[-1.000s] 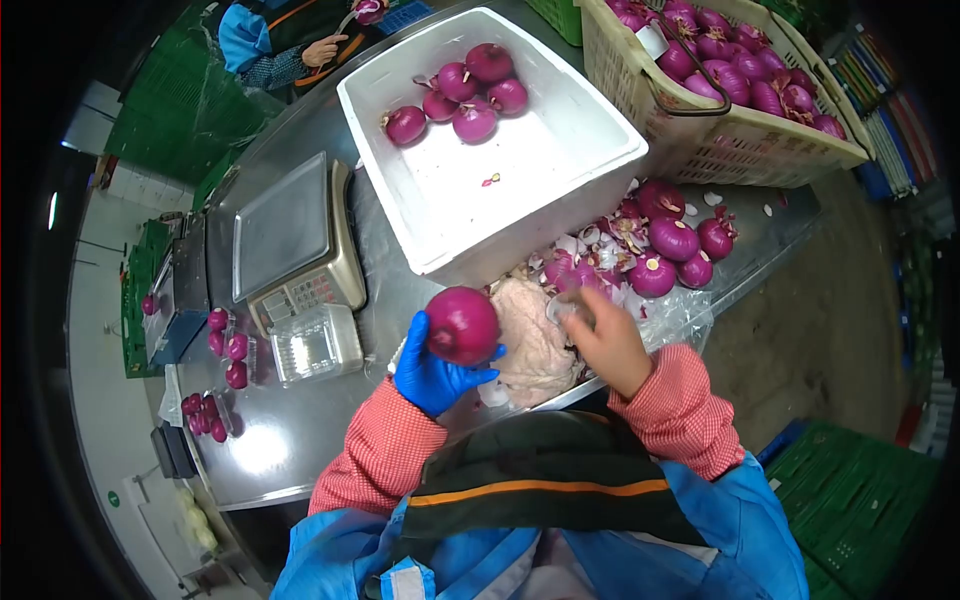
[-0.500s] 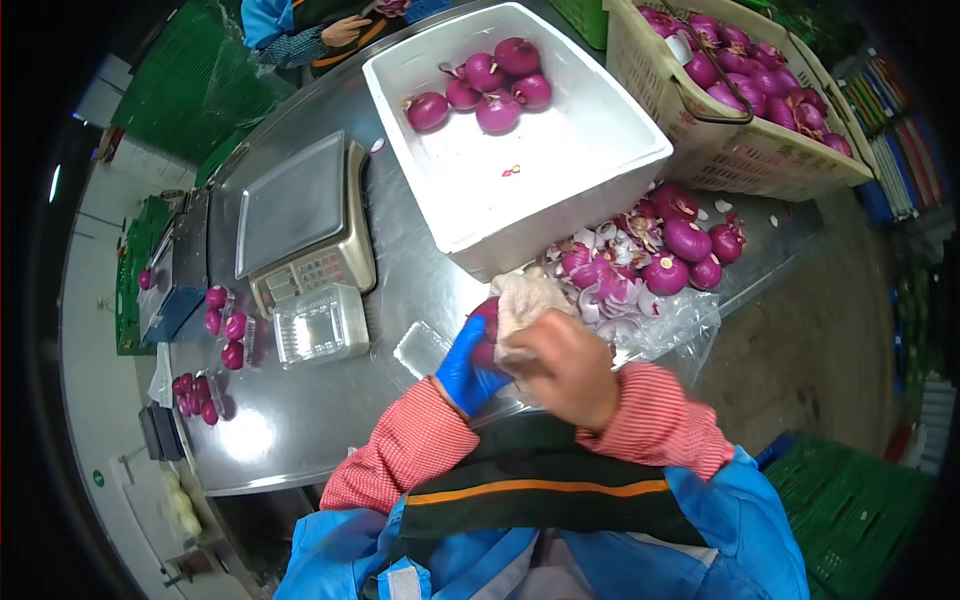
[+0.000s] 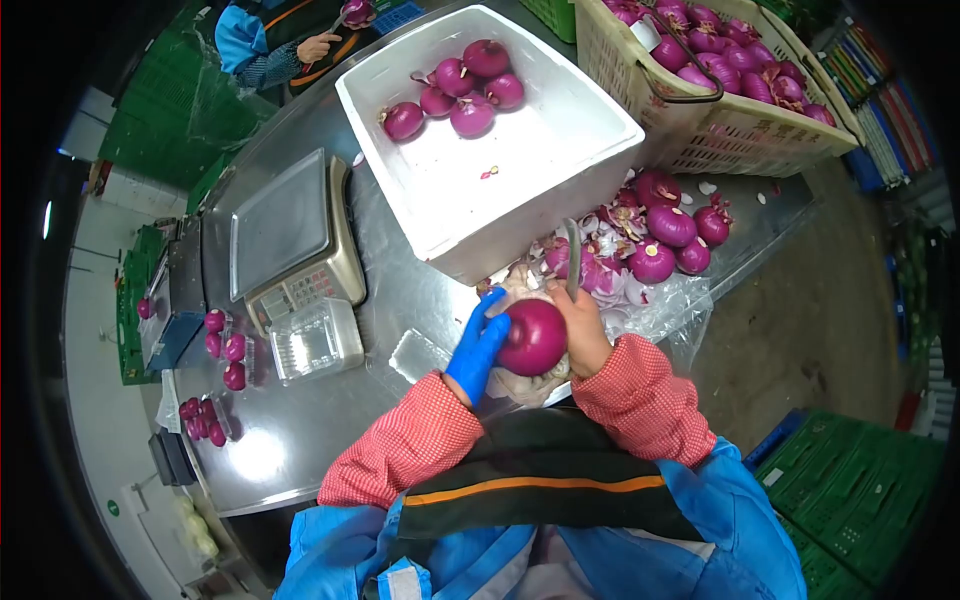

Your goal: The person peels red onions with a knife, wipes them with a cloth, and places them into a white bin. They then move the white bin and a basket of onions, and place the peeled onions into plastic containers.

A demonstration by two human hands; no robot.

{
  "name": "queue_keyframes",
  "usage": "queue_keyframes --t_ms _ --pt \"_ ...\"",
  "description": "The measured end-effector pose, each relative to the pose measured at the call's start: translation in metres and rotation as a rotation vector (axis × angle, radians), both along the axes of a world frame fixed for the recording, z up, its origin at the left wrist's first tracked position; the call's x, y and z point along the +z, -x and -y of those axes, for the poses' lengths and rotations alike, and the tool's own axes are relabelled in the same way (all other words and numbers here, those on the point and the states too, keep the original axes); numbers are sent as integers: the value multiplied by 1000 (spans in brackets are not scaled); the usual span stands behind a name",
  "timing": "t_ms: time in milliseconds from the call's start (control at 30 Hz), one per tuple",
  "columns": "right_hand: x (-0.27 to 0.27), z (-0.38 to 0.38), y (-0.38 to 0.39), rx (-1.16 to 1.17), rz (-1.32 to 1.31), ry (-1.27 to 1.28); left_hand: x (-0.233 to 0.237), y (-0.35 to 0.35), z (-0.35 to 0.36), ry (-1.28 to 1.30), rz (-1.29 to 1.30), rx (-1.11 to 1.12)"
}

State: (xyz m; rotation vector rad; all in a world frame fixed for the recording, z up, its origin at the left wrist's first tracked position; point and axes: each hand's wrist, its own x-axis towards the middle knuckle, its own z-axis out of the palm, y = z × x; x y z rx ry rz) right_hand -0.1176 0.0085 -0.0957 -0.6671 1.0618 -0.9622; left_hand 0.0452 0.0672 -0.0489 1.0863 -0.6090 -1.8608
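My left hand [image 3: 477, 346], in a blue glove, has its fingers around the left side of a peeled red onion [image 3: 532, 338]. My bare right hand [image 3: 584, 334] grips a small knife [image 3: 574, 252] whose curved blade points away from me, and it also steadies the onion's right side. Beneath the onion lies a crumpled pale cloth [image 3: 528, 388], partly hidden by it. Onion skins [image 3: 601, 270] and several whole red onions [image 3: 671, 226] lie just beyond my right hand.
A white foam box [image 3: 440, 210] with several onions stands ahead. Behind it on the right is a crate [image 3: 700, 140] full of onions. A scale [image 3: 290, 220], clear trays [image 3: 318, 340] and packed onions [image 3: 234, 348] sit left. A co-worker's hand [image 3: 318, 46] shows at the top.
The cloth that my right hand pressed on the onion now lies under it. A knife is in that hand now, and the onion has come into full view between both hands.
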Motion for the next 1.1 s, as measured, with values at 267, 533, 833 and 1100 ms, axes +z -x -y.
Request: queue_keyframes --t_ms 267,533,833,1100 --pt "65 -2 6 -103 -288 387 9 2 8 -112 -235 107" --pt "89 -31 -17 152 -1047 1283 -98 -6 -12 72 -87 367" --pt "13 10 -10 128 -462 386 2 4 7 -519 -454 157" --pt "67 -18 -9 135 -602 868 -16 -10 -12 -395 -422 205"
